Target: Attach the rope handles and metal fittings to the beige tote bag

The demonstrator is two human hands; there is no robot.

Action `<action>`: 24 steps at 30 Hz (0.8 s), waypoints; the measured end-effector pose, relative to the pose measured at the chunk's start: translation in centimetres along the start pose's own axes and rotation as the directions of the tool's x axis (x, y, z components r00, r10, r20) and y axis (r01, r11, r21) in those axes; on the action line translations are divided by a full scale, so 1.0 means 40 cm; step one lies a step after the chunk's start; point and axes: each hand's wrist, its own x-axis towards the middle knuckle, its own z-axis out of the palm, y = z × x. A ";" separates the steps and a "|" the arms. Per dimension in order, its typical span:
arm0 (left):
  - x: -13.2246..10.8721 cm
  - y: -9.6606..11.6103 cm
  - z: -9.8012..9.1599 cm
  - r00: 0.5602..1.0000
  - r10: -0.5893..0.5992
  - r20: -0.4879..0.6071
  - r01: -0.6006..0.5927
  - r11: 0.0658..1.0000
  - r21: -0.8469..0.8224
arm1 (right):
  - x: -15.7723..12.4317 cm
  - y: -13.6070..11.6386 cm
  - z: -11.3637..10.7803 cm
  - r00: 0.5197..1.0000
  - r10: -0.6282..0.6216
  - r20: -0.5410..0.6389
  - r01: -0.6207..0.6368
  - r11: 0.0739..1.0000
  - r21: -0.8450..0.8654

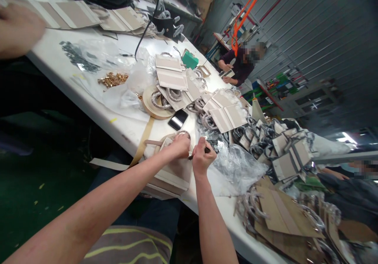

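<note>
At the table edge in front of me lies a beige bag panel [174,179] with lighter strips across it. My left hand [180,145] is closed at its upper part, by a wrapped ring-shaped handle [185,133]; the exact piece pinched in its fingers is hidden. My right hand [203,156] is wrapped round a small tool with a dark handle [207,150], thumb on top. Its thin tip points left towards my left hand; what kind of tool it is I cannot make out. A narrow beige strap [153,142] sticks out left of my left hand.
Beyond my hands are a phone [178,119], a roll of tan tape [150,108] and stacked bag panels [173,77]. Gold metal fittings [113,79] lie on plastic at left. Dark-handled bags [289,154] pile up right. Another person's blurred hand [20,30] is at upper left.
</note>
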 end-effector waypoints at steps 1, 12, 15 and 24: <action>0.001 0.004 0.001 1.000 -0.005 -0.006 0.005 1.000 0.004 | -0.004 0.004 0.000 0.999 -0.025 -0.029 0.025 1.000 -0.014; -0.128 -0.009 -0.137 0.953 0.189 -0.238 -0.191 0.981 0.014 | 0.024 -0.031 -0.037 0.971 0.014 -0.239 0.082 0.919 0.387; -0.173 -0.083 -0.201 0.908 0.122 -0.402 -0.155 0.987 -0.051 | 0.045 -0.064 -0.083 0.956 -0.006 -0.293 0.155 0.859 0.488; -0.199 -0.245 -0.136 0.953 -0.116 -0.279 0.033 0.958 -0.284 | 0.022 -0.082 -0.034 0.985 0.030 -0.170 0.064 0.850 0.523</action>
